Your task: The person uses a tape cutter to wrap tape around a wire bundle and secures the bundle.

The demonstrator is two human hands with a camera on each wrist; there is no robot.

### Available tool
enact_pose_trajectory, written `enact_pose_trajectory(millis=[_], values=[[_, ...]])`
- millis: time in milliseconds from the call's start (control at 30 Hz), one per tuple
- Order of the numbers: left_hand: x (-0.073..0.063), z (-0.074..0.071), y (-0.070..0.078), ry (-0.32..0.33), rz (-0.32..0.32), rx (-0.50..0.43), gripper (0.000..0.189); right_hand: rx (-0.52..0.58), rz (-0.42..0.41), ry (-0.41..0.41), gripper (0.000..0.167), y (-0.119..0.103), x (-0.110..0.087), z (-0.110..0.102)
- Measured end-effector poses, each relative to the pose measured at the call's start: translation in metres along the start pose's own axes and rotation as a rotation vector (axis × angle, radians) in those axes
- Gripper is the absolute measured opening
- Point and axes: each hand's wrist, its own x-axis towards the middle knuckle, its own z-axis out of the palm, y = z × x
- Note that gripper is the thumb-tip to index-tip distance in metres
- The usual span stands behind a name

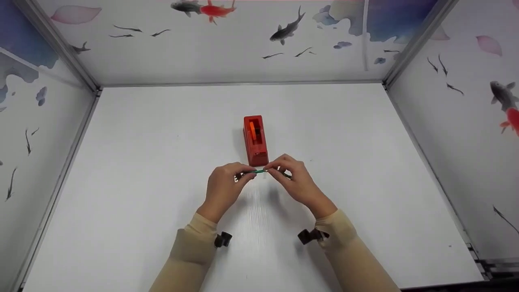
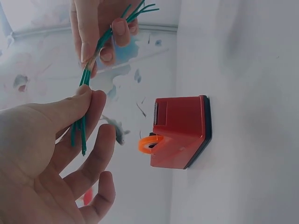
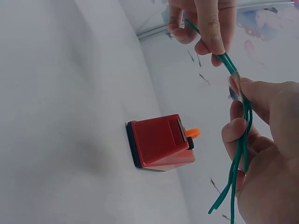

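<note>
Both hands meet over the table and hold a thin bundle of green wires (image 1: 259,171) between them. My left hand (image 1: 223,184) pinches one end of the bundle between thumb and index finger, its other fingers loosely spread. My right hand (image 1: 300,182) pinches the wires near the middle, where a short shiny, light-brown band (image 3: 236,76) wraps them; loose wire ends fan out past both hands. Just beyond the fingertips stands a red tape dispenser (image 1: 258,157) with an orange tape roll core (image 2: 148,144) and a toothed cutting edge facing the hands.
The white tabletop (image 1: 162,142) spreads around the dispenser. Printed panels (image 1: 227,52) with fish and petals wall it in at the back and both sides, set in metal framing. Each sleeve carries a small black wrist mount (image 1: 223,239).
</note>
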Motion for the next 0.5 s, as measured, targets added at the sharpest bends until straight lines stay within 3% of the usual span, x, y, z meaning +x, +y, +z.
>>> enact_pose_trajectory(millis=[133,267,400,500], values=[[0.0009,0.0017,-0.0001,-0.013,0.015,0.01,0.015,-0.03,0.007,-0.047,0.018,0.0017,-0.0019,-0.0018],[0.0016,0.0019,-0.0004,-0.034,-0.018,-0.003,0.015,-0.073,-0.023,-0.074,0.021,0.002,-0.0058,-0.0049],[0.0023,0.0023,-0.0003,-0.036,-0.022,-0.029,0.019,-0.114,-0.072,-0.017,0.04,0.0038,-0.0088,-0.006],[0.0015,0.0035,-0.0006,-0.037,0.013,-0.053,0.02,-0.118,-0.094,0.048,0.041,0.0052,-0.0097,-0.0038]])
